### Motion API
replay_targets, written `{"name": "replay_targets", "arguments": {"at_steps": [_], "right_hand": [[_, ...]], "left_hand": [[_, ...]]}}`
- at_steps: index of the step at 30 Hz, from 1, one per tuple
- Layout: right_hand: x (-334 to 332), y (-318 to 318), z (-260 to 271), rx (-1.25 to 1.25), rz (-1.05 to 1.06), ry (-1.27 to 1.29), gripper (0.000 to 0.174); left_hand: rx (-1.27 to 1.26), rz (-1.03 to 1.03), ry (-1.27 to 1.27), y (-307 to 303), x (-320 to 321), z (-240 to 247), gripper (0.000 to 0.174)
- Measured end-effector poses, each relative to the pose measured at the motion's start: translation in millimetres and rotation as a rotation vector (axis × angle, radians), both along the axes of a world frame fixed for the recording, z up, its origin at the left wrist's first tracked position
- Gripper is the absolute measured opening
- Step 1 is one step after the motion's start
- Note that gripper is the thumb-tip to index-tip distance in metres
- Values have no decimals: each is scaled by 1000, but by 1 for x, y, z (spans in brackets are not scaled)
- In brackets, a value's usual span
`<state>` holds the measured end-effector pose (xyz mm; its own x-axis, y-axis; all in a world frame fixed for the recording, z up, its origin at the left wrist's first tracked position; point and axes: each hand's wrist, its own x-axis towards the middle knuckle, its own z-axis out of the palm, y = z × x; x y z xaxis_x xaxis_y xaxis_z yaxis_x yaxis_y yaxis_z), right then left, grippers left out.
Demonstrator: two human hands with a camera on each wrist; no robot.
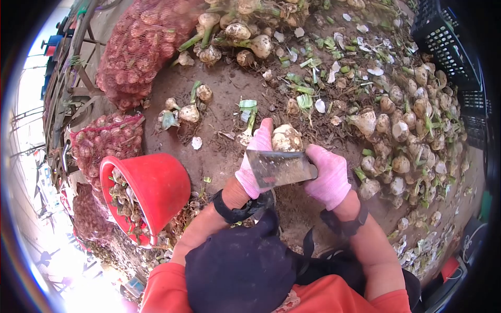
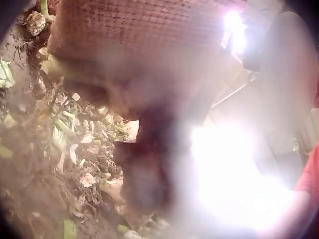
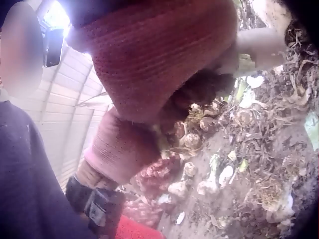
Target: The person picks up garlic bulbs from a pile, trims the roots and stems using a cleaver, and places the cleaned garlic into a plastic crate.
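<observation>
In the head view, a wide metal blade (image 1: 282,168) lies across the space between two pink-gloved hands. The right hand (image 1: 327,176) grips its handle at the blade's right end. A soil-marked garlic bulb (image 1: 286,139) shows just beyond the blade, held at the fingers of the left hand (image 1: 253,163); the blade covers part of that hand and the bulb's lower side. The left wrist view shows the left glove (image 2: 144,40) close up, its fingers blurred. In the right wrist view, the right glove (image 3: 164,55) is above the left glove (image 3: 122,147).
A tipped red bucket (image 1: 172,182) with trimmings inside lies at left, near red net sacks (image 1: 141,49) of bulbs. Stemmed garlic (image 1: 237,32) is heaped ahead; more bulbs (image 1: 401,165) are piled at right, below black crates (image 1: 449,47). Peelings and loose bulbs (image 1: 189,113) litter the ground.
</observation>
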<state>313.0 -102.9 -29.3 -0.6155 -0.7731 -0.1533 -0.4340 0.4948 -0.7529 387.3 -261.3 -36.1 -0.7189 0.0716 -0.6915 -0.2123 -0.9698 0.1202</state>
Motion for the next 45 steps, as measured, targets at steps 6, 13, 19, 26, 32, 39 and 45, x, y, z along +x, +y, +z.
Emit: {"name": "replay_targets", "arguments": {"at_steps": [6, 13, 19, 26, 32, 39, 45], "right_hand": [[8, 7, -25, -25, -5, 60, 26], [-34, 48, -76, 283, -448, -76, 24], [-14, 45, -97, -544, -925, -1443, 35], [-23, 36, -94, -65, -450, -458, 21], [-20, 25, -85, -35, -445, -451, 17], [-12, 2, -38, 43, -221, -258, 20], [-10, -5, -12, -16, -122, -186, 28]], "left_hand": [[-167, -2, -212, 9, 6, -11, 42], [-1067, -546, 319, 27, 13, 9, 45], [-936, -544, 513, 48, -40, 33, 96], [-2075, -780, -429, -33, -12, -26, 60], [-1962, -811, -599, -47, 39, -93, 56], [-1909, -608, -71, -9, 16, -51, 47], [-1740, -682, 17, 3, 10, -24, 45]]}}
